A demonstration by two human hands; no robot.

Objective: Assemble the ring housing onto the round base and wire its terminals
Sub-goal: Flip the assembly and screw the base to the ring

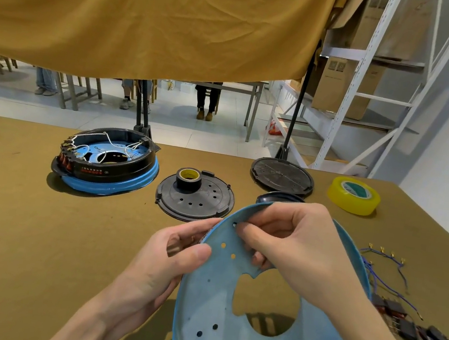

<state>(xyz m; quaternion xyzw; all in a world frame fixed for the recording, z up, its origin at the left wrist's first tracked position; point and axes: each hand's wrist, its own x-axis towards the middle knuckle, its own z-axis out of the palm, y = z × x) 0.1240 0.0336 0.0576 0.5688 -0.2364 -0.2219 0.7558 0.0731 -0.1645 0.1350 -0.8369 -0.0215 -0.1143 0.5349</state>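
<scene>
Both hands, left [176,253] and right [289,237], pinching tilted blue round base [207,298], perhaps a screw.

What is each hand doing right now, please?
Left hand: closed on the rim of the blue round base.
Right hand: fingertips pinched at a hole in the base; what they hold cannot be told.

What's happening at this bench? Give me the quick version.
A person holds a blue round base tilted up off the table. The left hand grips its left edge; the right hand pinches near a small hole by the rim. An already assembled unit sits at far left; loose wires lie at right.
</scene>
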